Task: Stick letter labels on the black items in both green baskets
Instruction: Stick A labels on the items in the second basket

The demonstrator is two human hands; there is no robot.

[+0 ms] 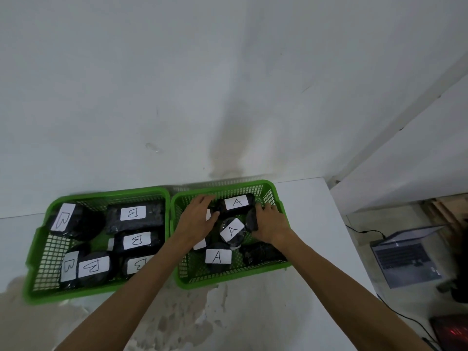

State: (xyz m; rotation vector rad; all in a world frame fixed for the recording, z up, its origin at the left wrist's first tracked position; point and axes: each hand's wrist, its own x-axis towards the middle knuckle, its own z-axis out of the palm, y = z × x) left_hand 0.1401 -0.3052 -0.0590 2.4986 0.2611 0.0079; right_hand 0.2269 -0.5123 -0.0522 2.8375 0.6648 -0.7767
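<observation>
Risk entry, right green basket at frame centre: your right hand grips an unlabelled black item at its right edge, your left hand rests flat, fingers relaxed, over labelled ones, so you may crease or lift an A label while rummaging.

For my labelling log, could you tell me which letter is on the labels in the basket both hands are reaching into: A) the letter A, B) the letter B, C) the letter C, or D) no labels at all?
A: both the left hand and the right hand are inside the right green basket, where the white labels read A.
</observation>
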